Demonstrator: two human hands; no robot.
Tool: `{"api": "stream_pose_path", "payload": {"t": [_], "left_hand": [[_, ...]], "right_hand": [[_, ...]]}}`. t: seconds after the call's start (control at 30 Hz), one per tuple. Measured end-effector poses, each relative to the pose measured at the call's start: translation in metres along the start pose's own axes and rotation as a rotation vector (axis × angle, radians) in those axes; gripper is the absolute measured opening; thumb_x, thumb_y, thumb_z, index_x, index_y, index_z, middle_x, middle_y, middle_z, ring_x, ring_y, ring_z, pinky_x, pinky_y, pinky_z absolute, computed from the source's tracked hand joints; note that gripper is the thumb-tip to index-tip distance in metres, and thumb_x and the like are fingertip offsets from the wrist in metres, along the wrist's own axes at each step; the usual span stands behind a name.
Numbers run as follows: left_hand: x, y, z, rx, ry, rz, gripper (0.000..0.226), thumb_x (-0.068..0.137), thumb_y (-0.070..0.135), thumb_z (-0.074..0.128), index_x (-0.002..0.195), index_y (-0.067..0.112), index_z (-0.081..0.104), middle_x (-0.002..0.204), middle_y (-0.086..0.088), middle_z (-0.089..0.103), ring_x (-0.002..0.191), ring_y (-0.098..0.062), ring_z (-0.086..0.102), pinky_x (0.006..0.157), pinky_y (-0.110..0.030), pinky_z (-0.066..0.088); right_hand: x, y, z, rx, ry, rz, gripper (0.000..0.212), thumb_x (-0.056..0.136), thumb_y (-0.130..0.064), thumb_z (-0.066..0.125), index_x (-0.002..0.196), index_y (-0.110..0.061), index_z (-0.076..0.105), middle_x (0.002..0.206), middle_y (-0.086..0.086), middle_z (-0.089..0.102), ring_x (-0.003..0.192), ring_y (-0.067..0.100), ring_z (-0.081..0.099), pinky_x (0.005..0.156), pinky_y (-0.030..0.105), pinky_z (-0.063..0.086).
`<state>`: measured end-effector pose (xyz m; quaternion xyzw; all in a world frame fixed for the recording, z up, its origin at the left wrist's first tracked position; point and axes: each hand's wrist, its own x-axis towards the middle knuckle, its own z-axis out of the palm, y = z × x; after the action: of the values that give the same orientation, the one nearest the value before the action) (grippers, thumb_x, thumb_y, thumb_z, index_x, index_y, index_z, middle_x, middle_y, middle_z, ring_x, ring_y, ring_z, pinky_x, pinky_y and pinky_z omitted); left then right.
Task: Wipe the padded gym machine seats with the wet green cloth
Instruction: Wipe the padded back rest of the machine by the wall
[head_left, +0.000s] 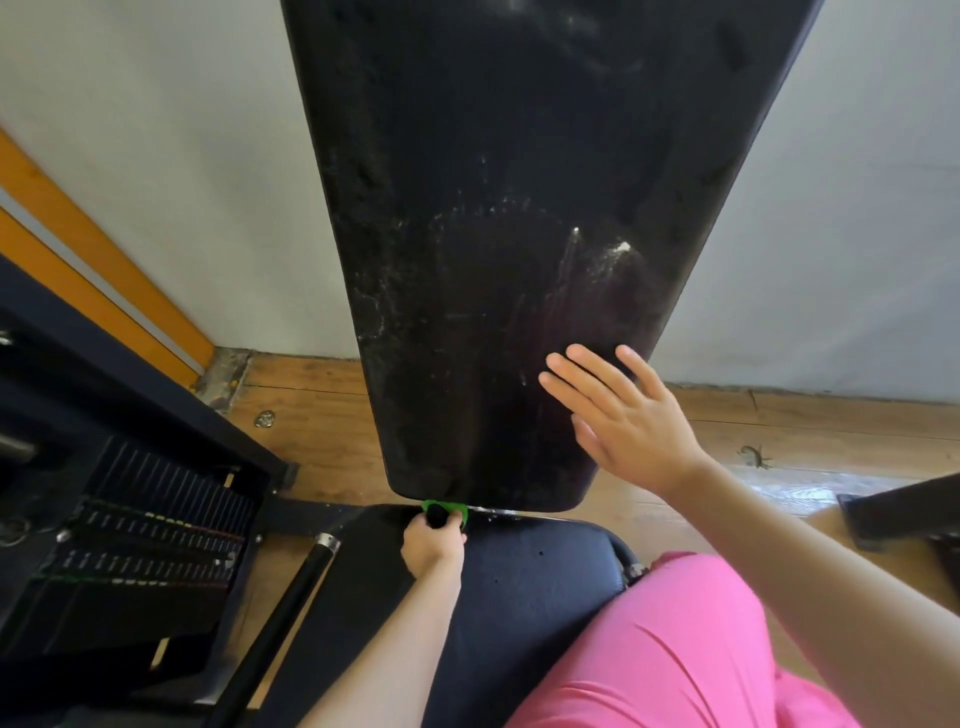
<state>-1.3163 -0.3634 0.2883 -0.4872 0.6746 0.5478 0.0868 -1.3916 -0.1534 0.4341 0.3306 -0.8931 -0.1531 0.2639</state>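
A tall black padded backrest (498, 234) rises in front of me, streaked with wet smears and white specks. Below it lies the black padded seat (530, 577). My left hand (432, 543) grips the green cloth (442, 508) at the gap between the seat's back edge and the backrest's lower left corner. Only a small bunched part of the cloth shows past my fingers. My right hand (621, 415) lies flat with straight, spread fingers on the backrest's lower right side.
A black weight stack (145, 545) in a dark frame stands at the left, with a black bar (291, 608) slanting beside the seat. Pink clothing (675, 654) covers the seat's right part. Wooden floor (805, 431) and a pale wall lie behind.
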Motion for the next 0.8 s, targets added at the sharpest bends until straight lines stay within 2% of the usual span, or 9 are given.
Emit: {"api": "stream_pose_path", "payload": {"t": [0.13, 0.23, 0.33, 0.47, 0.53, 0.63, 0.7, 0.73, 0.8], "left_hand": [[-0.003, -0.005, 0.012, 0.012, 0.022, 0.017, 0.014, 0.088, 0.016, 0.069, 0.096, 0.008, 0.06, 0.064, 0.005, 0.056, 0.065, -0.022, 0.067, 0.075, -0.038, 0.057], [-0.012, -0.009, 0.024, 0.006, 0.041, 0.028, 0.017, 0.089, 0.016, 0.067, 0.103, 0.007, 0.061, 0.076, -0.001, 0.064, 0.069, -0.024, 0.069, 0.074, -0.037, 0.056], [-0.014, -0.011, 0.033, 0.019, 0.057, 0.027, 0.022, 0.09, 0.018, 0.067, 0.108, 0.005, 0.062, 0.078, 0.0, 0.061, 0.076, -0.028, 0.071, 0.074, -0.038, 0.056], [-0.021, -0.014, 0.046, 0.062, 0.032, 0.025, 0.02, 0.089, 0.019, 0.066, 0.101, 0.003, 0.062, 0.071, 0.003, 0.059, 0.069, -0.026, 0.071, 0.07, -0.036, 0.057], [-0.023, -0.016, 0.051, 0.057, 0.052, 0.021, 0.023, 0.09, 0.019, 0.065, 0.105, 0.001, 0.062, 0.07, 0.005, 0.056, 0.068, -0.025, 0.071, 0.07, -0.037, 0.057], [-0.027, -0.017, 0.056, 0.014, 0.063, -0.006, 0.027, 0.091, 0.019, 0.063, 0.111, 0.001, 0.06, 0.078, -0.001, 0.064, 0.065, -0.022, 0.069, 0.074, -0.04, 0.058], [-0.03, -0.017, 0.06, -0.021, 0.08, -0.015, 0.029, 0.092, 0.019, 0.062, 0.114, 0.001, 0.059, 0.073, 0.001, 0.062, 0.064, -0.023, 0.068, 0.076, -0.041, 0.057], [-0.033, -0.018, 0.063, -0.032, 0.076, -0.02, 0.028, 0.092, 0.018, 0.062, 0.114, 0.001, 0.058, 0.07, 0.002, 0.06, 0.065, -0.024, 0.069, 0.075, -0.04, 0.057], [-0.043, -0.02, 0.074, -0.029, 0.046, -0.025, 0.023, 0.093, 0.017, 0.061, 0.11, 0.002, 0.058, 0.082, -0.005, 0.066, 0.063, -0.021, 0.068, 0.064, -0.031, 0.055]], "right_hand": [[0.0, 0.007, 0.02, -0.067, 0.103, -0.054, 0.067, 0.087, -0.026, 0.051, 0.15, -0.023, 0.028, 0.156, -0.007, 0.02, 0.149, 0.014, 0.011, 0.122, 0.036, 0.003], [0.001, 0.008, 0.028, -0.091, 0.161, -0.076, 0.067, 0.087, -0.027, 0.049, 0.15, -0.022, 0.027, 0.154, -0.005, 0.027, 0.146, 0.015, 0.016, 0.121, 0.036, 0.002], [0.001, 0.009, 0.033, -0.085, 0.197, -0.091, 0.066, 0.087, -0.027, 0.047, 0.15, -0.022, 0.026, 0.152, -0.005, 0.028, 0.144, 0.016, 0.016, 0.12, 0.036, 0.002], [0.003, 0.009, 0.038, -0.091, 0.234, -0.097, 0.068, 0.086, -0.028, 0.048, 0.15, -0.023, 0.026, 0.153, -0.007, 0.026, 0.143, 0.014, 0.017, 0.119, 0.036, 0.003], [0.002, 0.008, 0.04, -0.073, 0.251, -0.102, 0.068, 0.086, -0.028, 0.048, 0.151, -0.022, 0.026, 0.156, -0.009, 0.021, 0.144, 0.014, 0.018, 0.119, 0.036, 0.003], [0.002, 0.007, 0.043, -0.053, 0.273, -0.093, 0.068, 0.085, -0.026, 0.047, 0.151, -0.023, 0.027, 0.155, -0.009, 0.016, 0.143, 0.014, 0.019, 0.119, 0.036, 0.003], [0.003, 0.007, 0.043, -0.05, 0.285, -0.088, 0.067, 0.086, -0.025, 0.046, 0.15, -0.022, 0.027, 0.155, -0.009, 0.016, 0.143, 0.014, 0.019, 0.119, 0.036, 0.003], [0.003, 0.007, 0.043, -0.048, 0.289, -0.086, 0.067, 0.086, -0.025, 0.045, 0.15, -0.022, 0.028, 0.155, -0.009, 0.018, 0.143, 0.014, 0.019, 0.12, 0.036, 0.003], [0.003, 0.007, 0.043, -0.049, 0.288, -0.085, 0.066, 0.087, -0.025, 0.045, 0.15, -0.021, 0.028, 0.153, -0.009, 0.022, 0.143, 0.014, 0.021, 0.12, 0.036, 0.002]]}}
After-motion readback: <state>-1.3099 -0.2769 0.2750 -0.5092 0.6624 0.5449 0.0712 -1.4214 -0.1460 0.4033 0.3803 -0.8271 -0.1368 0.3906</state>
